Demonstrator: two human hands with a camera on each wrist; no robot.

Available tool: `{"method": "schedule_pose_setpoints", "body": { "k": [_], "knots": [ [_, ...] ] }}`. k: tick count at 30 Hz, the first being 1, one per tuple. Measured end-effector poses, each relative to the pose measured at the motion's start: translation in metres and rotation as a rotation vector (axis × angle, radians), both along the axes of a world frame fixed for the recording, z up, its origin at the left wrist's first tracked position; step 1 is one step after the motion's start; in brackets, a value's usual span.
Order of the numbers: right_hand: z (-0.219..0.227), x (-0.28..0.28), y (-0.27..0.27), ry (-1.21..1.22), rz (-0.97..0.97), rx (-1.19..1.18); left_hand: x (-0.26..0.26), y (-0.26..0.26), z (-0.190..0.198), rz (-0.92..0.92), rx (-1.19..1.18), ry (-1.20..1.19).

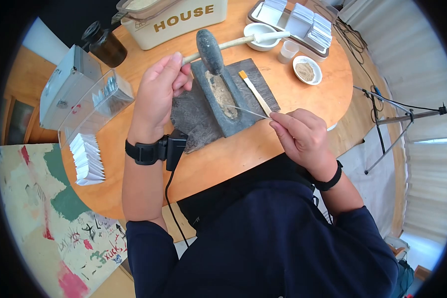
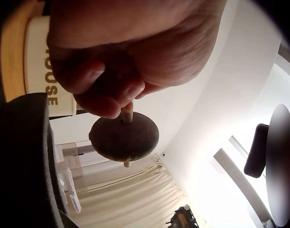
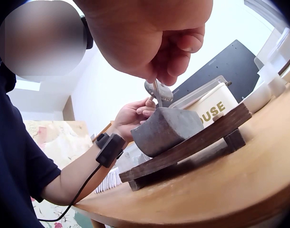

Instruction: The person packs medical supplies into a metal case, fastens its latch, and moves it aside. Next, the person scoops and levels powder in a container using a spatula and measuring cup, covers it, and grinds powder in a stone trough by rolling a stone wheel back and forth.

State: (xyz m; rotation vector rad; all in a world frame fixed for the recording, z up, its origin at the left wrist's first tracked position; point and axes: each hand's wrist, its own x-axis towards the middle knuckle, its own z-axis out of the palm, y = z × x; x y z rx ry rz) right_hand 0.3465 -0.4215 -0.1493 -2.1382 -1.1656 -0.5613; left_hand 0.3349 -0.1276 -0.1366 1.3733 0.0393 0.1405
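Note:
A stone wheel [image 1: 210, 52] on a wooden rod [image 1: 231, 43] is held up over the far end of a grey stone trough [image 1: 228, 126]. My left hand [image 1: 160, 89] grips the rod's near-left end; the wheel also shows in the left wrist view [image 2: 125, 137]. Tan powder [image 1: 220, 91] lies along the trough's hollow. My right hand [image 1: 303, 136] pinches a thin metal tool [image 1: 251, 112], whose far end reaches into the powder. The trough stands on a dark wooden board [image 1: 193, 130], seen from the side in the right wrist view [image 3: 192, 142].
A brush [image 1: 256, 93] lies on the board, right of the trough. Beyond are white bowls [image 1: 303, 60], a small cup [image 1: 288, 51], a tray of folded papers [image 1: 303, 22] and a cream box [image 1: 184, 22]. At left stand a brown jar [image 1: 109, 49], silver case [image 1: 67, 82] and clear box [image 1: 97, 107].

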Motion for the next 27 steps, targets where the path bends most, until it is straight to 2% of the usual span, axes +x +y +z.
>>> {"method": "schedule_pose_setpoints", "body": {
  "k": [16,18,19,21,23,27],
  "knots": [
    [-0.018,-0.006,-0.019,0.118,-0.05,0.157,0.001,0.001,-0.003,0.006,-0.015,-0.023],
    [-0.014,0.003,-0.036,0.101,-0.235,0.179,0.0,0.001,-0.002,0.008,-0.013,-0.023],
    [-0.016,0.009,-0.048,0.204,-0.363,0.193,0.0,0.0,-0.001,0.016,-0.003,-0.019],
    [-0.029,0.037,-0.074,0.195,-0.542,0.246,0.0,0.0,-0.001,0.022,0.007,-0.017],
    [-0.039,0.06,-0.094,0.318,-0.65,0.294,0.001,0.0,-0.001,0.019,0.01,-0.012],
    [-0.056,0.088,-0.106,0.362,-0.721,0.274,0.001,-0.003,-0.003,0.033,0.041,-0.002]
  ]
}}
